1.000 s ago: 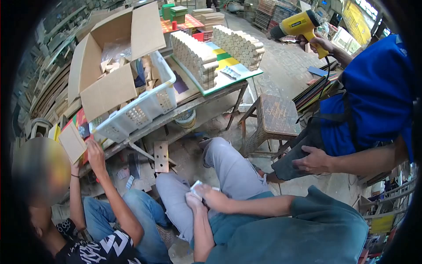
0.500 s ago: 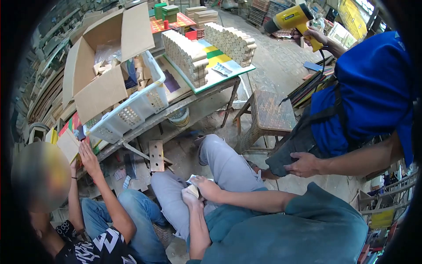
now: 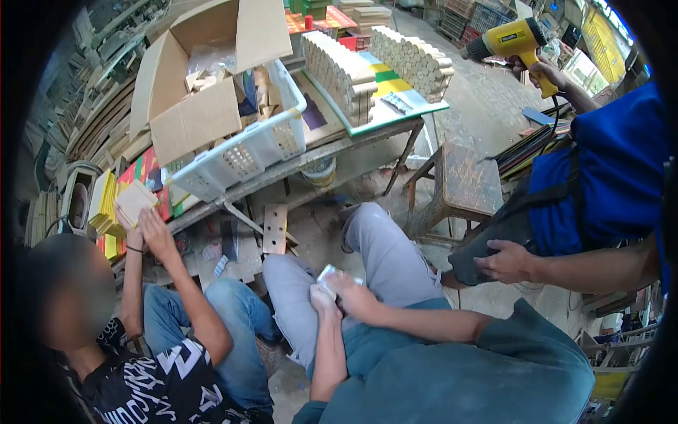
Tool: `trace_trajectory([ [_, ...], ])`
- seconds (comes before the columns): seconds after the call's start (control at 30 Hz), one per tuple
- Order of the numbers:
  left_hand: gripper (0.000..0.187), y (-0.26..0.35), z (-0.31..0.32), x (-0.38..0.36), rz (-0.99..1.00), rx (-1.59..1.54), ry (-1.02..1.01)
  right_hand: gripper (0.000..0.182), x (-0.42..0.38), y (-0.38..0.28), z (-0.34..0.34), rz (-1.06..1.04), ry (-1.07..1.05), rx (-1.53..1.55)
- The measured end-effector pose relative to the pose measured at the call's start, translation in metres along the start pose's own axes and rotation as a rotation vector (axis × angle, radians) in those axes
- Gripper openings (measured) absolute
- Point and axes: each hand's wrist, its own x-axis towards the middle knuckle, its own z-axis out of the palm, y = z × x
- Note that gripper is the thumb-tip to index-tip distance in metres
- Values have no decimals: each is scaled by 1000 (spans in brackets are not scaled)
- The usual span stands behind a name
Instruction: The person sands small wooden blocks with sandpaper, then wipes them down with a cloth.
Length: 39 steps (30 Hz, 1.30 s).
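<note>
Over my lap, my left hand (image 3: 325,302) is closed around a small pale wooden block, now hidden behind my fingers. My right hand (image 3: 359,295) presses against it from the other side, fingers curled over a folded white sheet (image 3: 328,276). Part of the sheet sticks out above both hands, which are close together. Whether it is paper or cloth I cannot tell.
A person at left handles a thin wooden board (image 3: 135,201). Another at right holds a yellow heat gun (image 3: 510,39). Ahead stand a white crate (image 3: 244,164) with an open cardboard box (image 3: 194,126), bundled wooden rounds (image 3: 346,78), and a wooden stool (image 3: 466,180).
My right hand and the white sheet have shifted over the block, covering it from view. The person at left has tilted the board. The whole view has moved slightly.
</note>
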Motion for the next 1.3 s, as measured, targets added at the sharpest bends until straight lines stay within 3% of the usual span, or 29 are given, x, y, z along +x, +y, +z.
trace_trajectory([
  [0.13,41,12,-8,2,-133,137,-129,52,13,-7,-15,68,-55,6],
  [0.2,44,5,1,2,-22,-36,82,57,-3,-16,-7,-114,4,21],
  [0.3,47,1,2,0,-7,-67,21,58,7,2,-3,-29,16,2],
  [0.33,49,5,-1,-6,-52,118,22,55,14,-4,-21,88,-83,53],
  [0.43,48,5,-2,0,79,58,26,52,9,-10,-11,22,-8,54],
  [0.5,49,0,-6,5,11,-17,91,50,0,-14,-6,-84,14,76],
  [0.57,46,-11,-18,23,74,38,76,50,5,-5,-7,-39,25,96],
  [0.6,43,5,-9,-2,-43,120,-31,53,11,-5,-18,26,-31,62],
  [0.63,40,9,2,-11,-74,140,9,53,10,-4,-19,26,-39,69],
  [0.7,40,10,-10,-5,-80,52,-116,57,12,-5,-18,129,-102,87],
  [0.73,40,11,-4,-5,-75,52,-109,58,6,-8,-11,-31,-36,19],
  [0.8,36,-1,11,-2,104,-106,217,57,4,-8,-6,-37,-27,34],
  [0.83,36,0,6,-1,106,-112,215,56,6,-8,-8,-44,-6,40],
  [0.9,40,8,-16,0,-84,43,-130,56,12,-6,-14,-48,28,37],
  [0.93,41,17,-23,-1,-152,155,-254,54,16,-4,-18,55,-30,48],
  [0.97,41,13,-20,1,-153,161,-265,53,19,-4,-21,161,-88,62],
  [1.07,44,1,-4,-1,66,4,129,51,5,-23,-20,1,-17,107],
  [1.1,46,3,-8,-1,27,-18,44,53,2,-24,-19,-97,-28,99],
  [1.17,46,1,-6,1,49,31,88,48,10,-6,-17,-96,28,92],
  [1.2,46,4,-18,3,46,33,77,47,21,5,-23,39,-43,70],
  [1.23,44,12,-37,7,-42,-27,-313,45,28,11,-27,174,-111,53],
  [1.27,43,22,-45,12,-128,-78,-706,45,33,8,-28,171,-91,54],
  [1.3,43,26,-33,5,-125,-75,-712,45,34,2,-30,97,-6,116],
])
